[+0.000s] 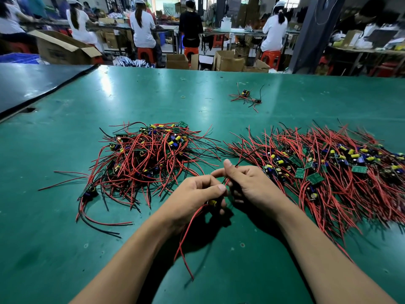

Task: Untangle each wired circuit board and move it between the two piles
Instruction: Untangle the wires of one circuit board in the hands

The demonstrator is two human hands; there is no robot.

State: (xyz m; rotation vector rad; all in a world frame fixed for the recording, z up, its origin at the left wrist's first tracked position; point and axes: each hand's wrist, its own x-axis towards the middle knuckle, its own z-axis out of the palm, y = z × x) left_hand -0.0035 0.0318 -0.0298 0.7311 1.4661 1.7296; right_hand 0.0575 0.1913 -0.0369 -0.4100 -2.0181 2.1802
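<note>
Mid-untangle on one board [213,202], held just above table [65,216] between tangled left pile [142,154] and neater right pile [328,172]: gripped in left hand [195,194], lead [226,180] pinched by right hand [247,183]. Next: pull leads straight, then probably drop on right pile. Cartons [230,61] behind table open, contents unclear.

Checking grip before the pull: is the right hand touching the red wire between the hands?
Touching. Head view shows the right hand pinching the red wire rising from the circuit board the left hand grips.
</note>
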